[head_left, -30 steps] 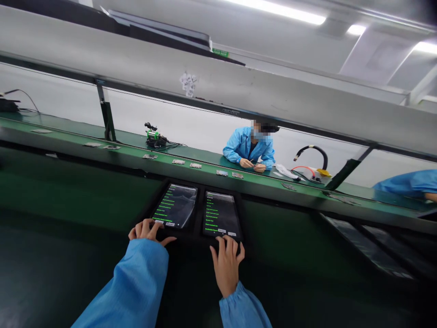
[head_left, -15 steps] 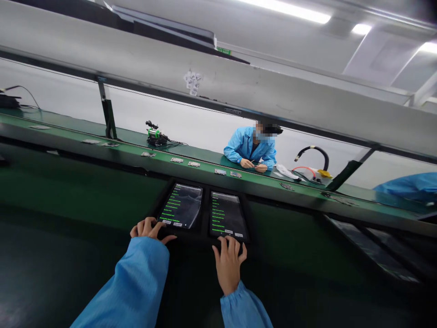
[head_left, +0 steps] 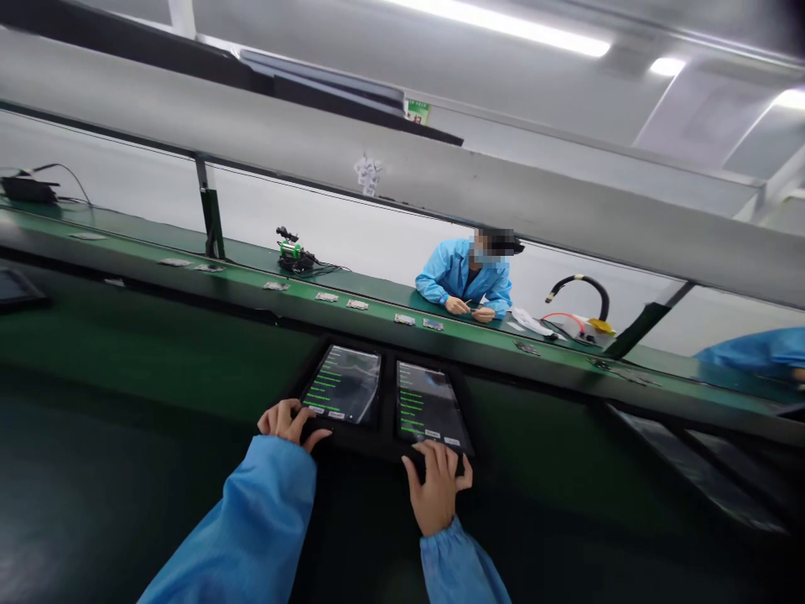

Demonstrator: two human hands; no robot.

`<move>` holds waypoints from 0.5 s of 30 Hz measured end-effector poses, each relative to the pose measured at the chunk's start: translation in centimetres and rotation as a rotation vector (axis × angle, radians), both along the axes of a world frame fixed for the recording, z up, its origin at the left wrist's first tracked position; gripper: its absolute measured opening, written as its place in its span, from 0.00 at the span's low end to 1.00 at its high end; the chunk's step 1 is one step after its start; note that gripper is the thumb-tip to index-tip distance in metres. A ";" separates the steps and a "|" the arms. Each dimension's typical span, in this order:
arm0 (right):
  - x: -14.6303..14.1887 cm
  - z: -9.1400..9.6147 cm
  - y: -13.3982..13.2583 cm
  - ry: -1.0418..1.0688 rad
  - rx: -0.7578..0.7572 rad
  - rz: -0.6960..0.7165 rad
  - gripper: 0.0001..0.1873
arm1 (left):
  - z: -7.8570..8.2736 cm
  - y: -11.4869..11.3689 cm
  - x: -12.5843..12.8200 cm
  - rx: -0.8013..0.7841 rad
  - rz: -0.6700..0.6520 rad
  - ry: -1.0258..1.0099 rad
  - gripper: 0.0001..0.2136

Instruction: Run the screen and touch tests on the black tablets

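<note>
Two tablets lie side by side in a black tray [head_left: 388,394] on the dark green bench. Both the left tablet [head_left: 345,382] and the right tablet [head_left: 433,403] have lit dark screens with green text lines and pale buttons at the near end. My left hand [head_left: 290,424] rests at the near left corner of the left tablet, fingers bent and apart, thumb out along the tray's near edge. At the right tablet's near edge, my right hand [head_left: 437,482] has spread fingertips touching, its thumb held away. Neither hand visibly grasps anything; the fingertips' undersides are hidden.
Several small circuit boards [head_left: 357,304] line the raised green ledge beyond the tray. More tablets [head_left: 679,461] lie at the right, another dark device [head_left: 18,288] at far left. A co-worker [head_left: 465,273] sits opposite; another person's blue sleeve [head_left: 748,348] shows at right.
The view has shifted slightly, so more of the dark device at far left shows. The hands and tablets appear a little further right; both hands keep nearly the same pose.
</note>
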State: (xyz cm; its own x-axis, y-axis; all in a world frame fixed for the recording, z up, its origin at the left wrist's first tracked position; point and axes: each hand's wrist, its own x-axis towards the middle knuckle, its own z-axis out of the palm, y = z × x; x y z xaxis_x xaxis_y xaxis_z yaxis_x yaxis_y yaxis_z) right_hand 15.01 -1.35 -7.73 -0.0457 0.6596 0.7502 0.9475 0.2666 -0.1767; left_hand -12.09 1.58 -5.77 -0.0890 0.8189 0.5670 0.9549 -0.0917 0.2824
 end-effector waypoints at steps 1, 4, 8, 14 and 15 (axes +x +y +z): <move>0.0 0.0 -0.2 -0.012 -0.014 0.015 0.14 | -0.1 0.1 -0.1 -0.026 -0.016 -0.009 0.13; -0.1 0.5 -0.9 -0.038 -0.040 0.033 0.14 | -0.3 0.2 -0.4 -0.106 -0.049 -0.052 0.11; -0.4 1.3 -2.1 -0.054 -0.033 0.009 0.19 | 0.8 -0.7 -0.6 -0.192 -0.097 -0.101 0.08; 0.2 0.8 -7.2 -0.104 -0.002 0.012 0.15 | 1.6 -6.9 -0.6 -0.278 -0.132 -0.131 0.08; 0.3 0.5 -8.8 -0.109 0.008 0.002 0.14 | 1.1 -8.8 -0.8 -0.280 -0.131 -0.131 0.09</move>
State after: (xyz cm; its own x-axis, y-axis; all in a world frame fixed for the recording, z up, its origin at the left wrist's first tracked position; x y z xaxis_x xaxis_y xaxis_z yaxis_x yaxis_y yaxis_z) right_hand 15.27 -10.15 -7.21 -0.1286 0.6535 0.7459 0.9603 0.2697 -0.0708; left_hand -12.86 -7.19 -4.67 -0.0300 0.9506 0.3088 0.8940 -0.1126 0.4336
